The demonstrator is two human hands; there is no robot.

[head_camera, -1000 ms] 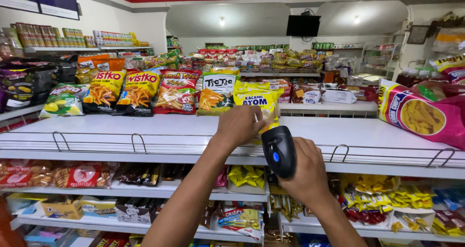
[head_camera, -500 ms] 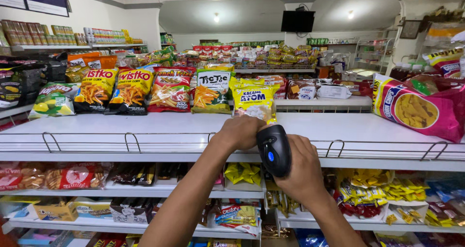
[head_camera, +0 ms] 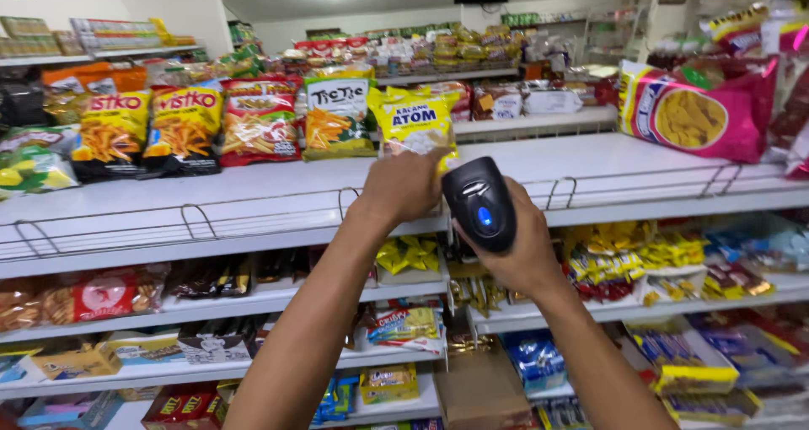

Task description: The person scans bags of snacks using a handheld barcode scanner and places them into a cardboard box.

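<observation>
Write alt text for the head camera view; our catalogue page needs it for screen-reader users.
A person's left hand grips a yellow snack bag on a white shop shelf, while the right hand aims a black handheld scanner at it. More snack bags line the shelf.

Ahead of you, a white top shelf (head_camera: 253, 196) carries two orange snack bags (head_camera: 147, 131), a red bag (head_camera: 259, 120) and a green-topped bag (head_camera: 339, 116). A pink bag (head_camera: 695, 114) lies to your right.
</observation>
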